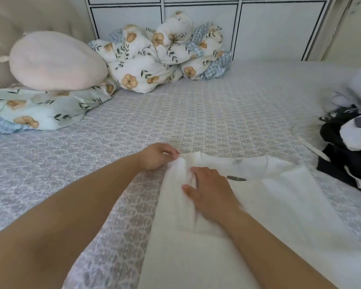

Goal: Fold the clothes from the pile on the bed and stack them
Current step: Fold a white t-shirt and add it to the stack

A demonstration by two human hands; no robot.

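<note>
Fingers (193,171) of the right hand (208,190) lie flat, pressing the white shirt (269,205) on the bed (217,113); the left hand (156,156) pinches its folded shoulder edge. Light, limp cloth: best held at corners. The clothes pile (348,138) waits just right.

White T-shirt (279,205): flat on the bed (196,113). My left hand (154,156) pinches its folded far-left corner; my right hand (208,190) presses flat on it. Clothes pile (348,140): right of shirt. Floral duvet (161,53), pink cushion (54,61): beyond it.
</note>
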